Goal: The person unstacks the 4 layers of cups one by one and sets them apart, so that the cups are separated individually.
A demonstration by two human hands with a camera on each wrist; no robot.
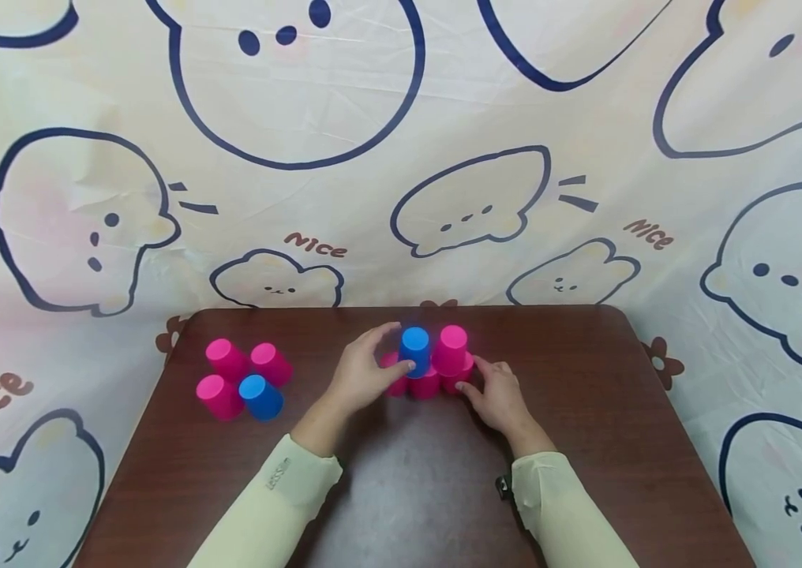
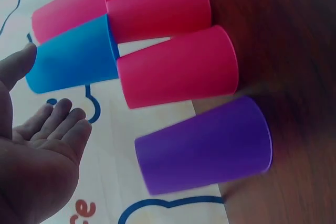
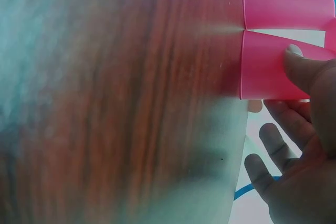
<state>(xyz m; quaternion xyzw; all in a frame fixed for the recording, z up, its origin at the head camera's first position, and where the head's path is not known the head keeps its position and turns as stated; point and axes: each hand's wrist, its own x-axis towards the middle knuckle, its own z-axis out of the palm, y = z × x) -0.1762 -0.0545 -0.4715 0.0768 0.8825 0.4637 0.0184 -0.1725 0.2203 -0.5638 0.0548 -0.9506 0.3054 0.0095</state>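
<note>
Upside-down pink cups stand in a touching row, with a blue cup (image 1: 415, 347) and another pink cup (image 1: 453, 347) on top. My left hand (image 1: 365, 371) is beside the blue cup, fingers spread around it and thumb over its near side; contact is unclear. In the left wrist view the blue cup (image 2: 73, 56) rests across pink cups, and a purple-looking cup (image 2: 205, 148) stands apart on the table. My right hand (image 1: 496, 394) pinches the row's right-end pink cup (image 3: 278, 66), thumb on its near face and index finger around the far side.
On the left of the brown table (image 1: 586, 489) stand three pink cups (image 1: 219, 397) and a blue cup (image 1: 261, 397), all upside down and close together. A cartoon-printed cloth (image 1: 344, 205) hangs directly behind the table's back edge.
</note>
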